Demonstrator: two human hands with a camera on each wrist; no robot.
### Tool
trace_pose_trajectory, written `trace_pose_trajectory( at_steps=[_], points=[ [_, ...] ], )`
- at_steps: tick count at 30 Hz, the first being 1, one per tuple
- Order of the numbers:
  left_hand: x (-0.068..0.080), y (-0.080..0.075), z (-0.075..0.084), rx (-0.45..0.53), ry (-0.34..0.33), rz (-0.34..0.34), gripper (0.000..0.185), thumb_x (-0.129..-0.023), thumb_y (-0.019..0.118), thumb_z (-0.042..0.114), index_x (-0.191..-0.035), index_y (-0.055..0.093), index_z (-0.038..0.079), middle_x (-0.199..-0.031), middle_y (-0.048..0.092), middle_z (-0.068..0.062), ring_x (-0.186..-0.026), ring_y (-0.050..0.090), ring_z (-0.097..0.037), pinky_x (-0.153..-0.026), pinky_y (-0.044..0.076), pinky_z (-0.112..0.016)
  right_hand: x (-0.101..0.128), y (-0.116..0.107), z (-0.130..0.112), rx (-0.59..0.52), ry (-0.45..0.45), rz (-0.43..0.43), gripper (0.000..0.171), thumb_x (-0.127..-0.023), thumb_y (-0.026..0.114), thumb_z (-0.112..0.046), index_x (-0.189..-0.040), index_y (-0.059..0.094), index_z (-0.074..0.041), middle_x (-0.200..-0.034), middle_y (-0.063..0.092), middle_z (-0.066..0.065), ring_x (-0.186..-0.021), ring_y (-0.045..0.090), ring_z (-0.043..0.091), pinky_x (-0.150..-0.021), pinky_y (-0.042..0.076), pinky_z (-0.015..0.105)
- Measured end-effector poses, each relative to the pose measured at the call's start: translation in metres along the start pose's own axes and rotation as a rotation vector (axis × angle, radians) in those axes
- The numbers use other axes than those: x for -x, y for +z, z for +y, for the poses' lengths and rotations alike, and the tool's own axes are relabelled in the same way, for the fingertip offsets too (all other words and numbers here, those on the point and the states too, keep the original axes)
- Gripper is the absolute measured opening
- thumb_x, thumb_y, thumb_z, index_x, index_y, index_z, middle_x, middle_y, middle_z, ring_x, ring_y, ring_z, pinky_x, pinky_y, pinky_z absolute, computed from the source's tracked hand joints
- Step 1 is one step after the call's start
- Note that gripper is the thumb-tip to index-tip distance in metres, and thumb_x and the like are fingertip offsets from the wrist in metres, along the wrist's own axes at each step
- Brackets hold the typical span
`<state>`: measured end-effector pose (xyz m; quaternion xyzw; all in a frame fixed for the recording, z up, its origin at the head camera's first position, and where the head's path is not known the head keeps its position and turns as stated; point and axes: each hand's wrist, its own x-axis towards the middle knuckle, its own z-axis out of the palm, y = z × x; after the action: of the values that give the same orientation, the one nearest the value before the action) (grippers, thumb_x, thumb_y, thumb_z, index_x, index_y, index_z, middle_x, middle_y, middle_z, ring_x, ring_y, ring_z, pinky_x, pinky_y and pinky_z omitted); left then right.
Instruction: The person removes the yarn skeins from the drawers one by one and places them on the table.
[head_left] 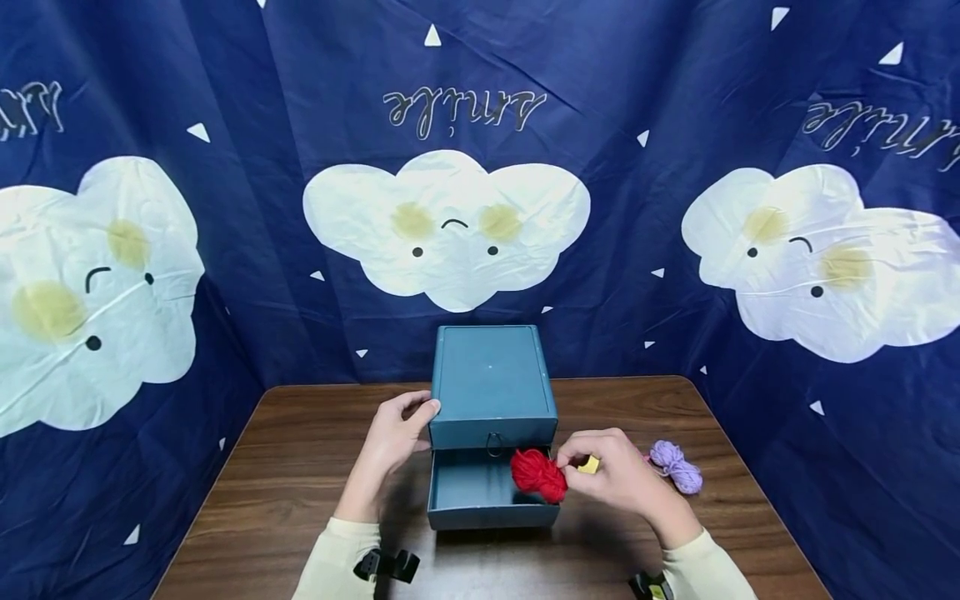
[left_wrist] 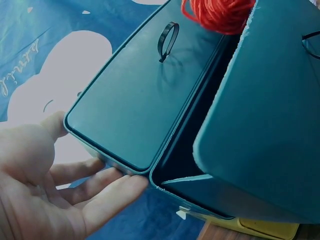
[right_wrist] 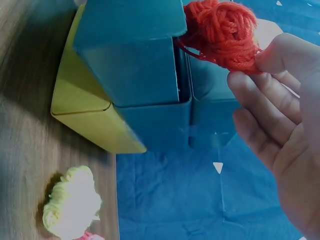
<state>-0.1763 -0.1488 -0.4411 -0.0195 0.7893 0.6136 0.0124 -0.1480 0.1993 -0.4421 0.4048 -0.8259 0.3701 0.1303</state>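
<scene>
I am pinching the red yarn bundle (head_left: 538, 475) between the thumb and fingertips of my right hand (head_left: 611, 479), holding it over the right end of the open lower drawer (head_left: 480, 492) of the teal drawer box (head_left: 491, 383). My left hand (head_left: 390, 442) is lying against the box's left side, fingers relaxed and apart. A purple yarn bundle (head_left: 677, 465) is lying on the wooden table (head_left: 300, 467), right of my hand.
</scene>
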Motion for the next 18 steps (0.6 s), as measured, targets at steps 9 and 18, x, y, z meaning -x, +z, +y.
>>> trace_pose_trajectory(
  at_steps=[9,18],
  points=[
    [0.000,0.000,-0.001,0.007,0.004,0.006,0.050,-0.102,0.065,0.030,-0.143,0.057,0.002,-0.137,0.060,-0.023,-0.123,0.060,-0.036,-0.079,0.064,-0.047,0.010,-0.009,0.004,0.011,0.020,0.057,0.031,-0.075,0.078,0.004,-0.084,0.072,-0.025,-0.082,0.068,-0.017,-0.071,0.060,-0.001,-0.058,0.052,0.017],
    [0.000,0.000,-0.001,0.007,0.006,0.005,0.050,-0.102,0.064,0.030,-0.143,0.057,0.002,-0.138,0.059,-0.022,-0.123,0.060,-0.036,-0.079,0.065,-0.047,0.021,-0.018,0.008,0.018,0.025,0.097,0.033,-0.074,0.075,0.008,-0.084,0.072,-0.023,-0.082,0.069,-0.013,-0.070,0.061,0.001,-0.059,0.051,0.014]
  ],
)
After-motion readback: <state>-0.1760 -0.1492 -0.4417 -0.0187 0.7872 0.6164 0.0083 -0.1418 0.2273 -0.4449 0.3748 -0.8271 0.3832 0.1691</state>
